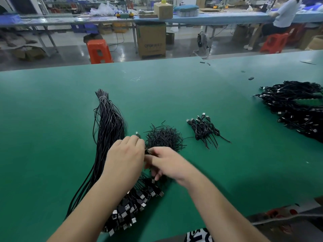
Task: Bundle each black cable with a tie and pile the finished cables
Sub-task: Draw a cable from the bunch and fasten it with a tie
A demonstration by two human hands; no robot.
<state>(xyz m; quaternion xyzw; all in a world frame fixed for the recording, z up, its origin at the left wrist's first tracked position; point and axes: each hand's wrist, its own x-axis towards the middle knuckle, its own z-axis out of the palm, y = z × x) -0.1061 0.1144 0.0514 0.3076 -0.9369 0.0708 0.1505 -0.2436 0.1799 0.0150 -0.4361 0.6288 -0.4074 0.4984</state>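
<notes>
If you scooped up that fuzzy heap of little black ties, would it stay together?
Probably not. The heap of ties is loose short strands sticking out every way, so some would likely slip free. They look thin and light, and seem stiff enough to hold their bends.

Matt green table mat [174, 88], black plastic-sheathed cables [108, 123] with shiny metal plugs [125, 213], thin black ties [164, 137].

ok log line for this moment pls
step: tying cable | left hand: holds cable | right hand: pinches tie | ties heap: ahead | finished pile: small
</notes>
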